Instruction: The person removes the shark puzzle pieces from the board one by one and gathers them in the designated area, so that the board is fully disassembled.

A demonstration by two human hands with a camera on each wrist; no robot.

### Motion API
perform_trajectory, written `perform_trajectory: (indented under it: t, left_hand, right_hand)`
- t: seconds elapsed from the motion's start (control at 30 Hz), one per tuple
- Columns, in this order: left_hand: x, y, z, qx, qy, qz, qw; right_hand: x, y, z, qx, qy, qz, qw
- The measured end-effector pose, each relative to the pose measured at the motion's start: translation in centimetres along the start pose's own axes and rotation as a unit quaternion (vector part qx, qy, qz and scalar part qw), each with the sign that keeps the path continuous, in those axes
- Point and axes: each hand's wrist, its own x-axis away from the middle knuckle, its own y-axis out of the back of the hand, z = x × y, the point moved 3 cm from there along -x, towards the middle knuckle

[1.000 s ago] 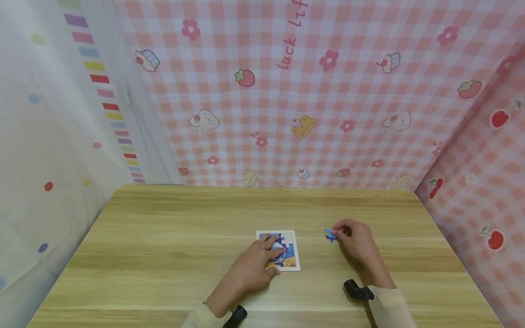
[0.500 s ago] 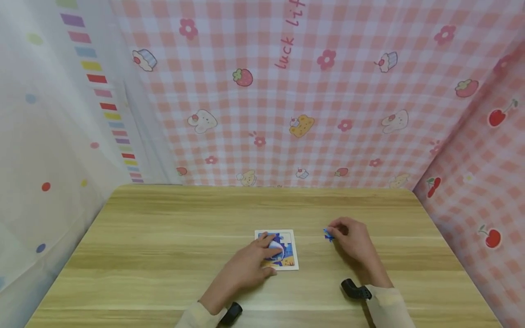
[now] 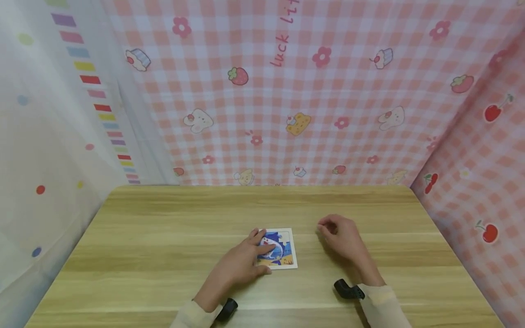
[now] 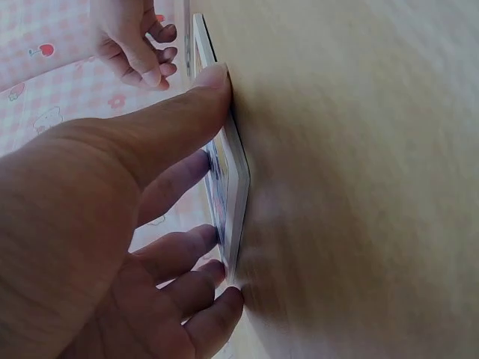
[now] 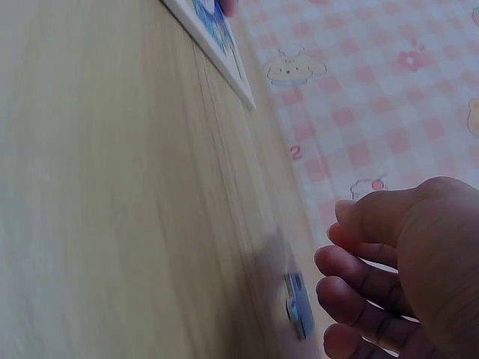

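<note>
A square puzzle board [image 3: 294,259] with a white frame and a blue shark-like picture lies mid-table, a pale notch near its upper right. My left hand [image 3: 239,264] rests spread over its left side; in the left wrist view the thumb [image 4: 187,112] touches the near edge and a finger reaches the table. Right of the board, my right hand [image 3: 346,239] hovers low with loosely bent fingers. A small blue piece [image 5: 299,305] is beside its fingertips in the right wrist view, apart from the thumb; the head view does not show it.
The wooden table [image 3: 172,228] ends at a pink checked cloth [image 3: 262,100] behind and another at the right; a white dotted cloth [image 3: 53,136] hangs at the left. Black devices are at both wrists.
The blue piece at my right fingertips has gone out of sight in the head view, and its finger pose has changed. My left hand has shifted slightly left, uncovering more of the picture.
</note>
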Motion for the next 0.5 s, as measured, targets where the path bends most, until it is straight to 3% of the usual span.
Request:
perform_trajectory:
  t: [0.23, 0.5]
  left_hand:
    - [0.3, 0.0, 0.2, 0.004, -0.005, 0.001, 1.0000]
    - [0.3, 0.2, 0.2, 0.005, -0.005, 0.004, 1.0000]
  right_hand:
    - [0.1, -1.3, 1.5, -0.009, 0.017, 0.010, 0.9998]
    - [0.4, -2.9, 2.8, -0.035, 0.009, 0.029, 0.9989]
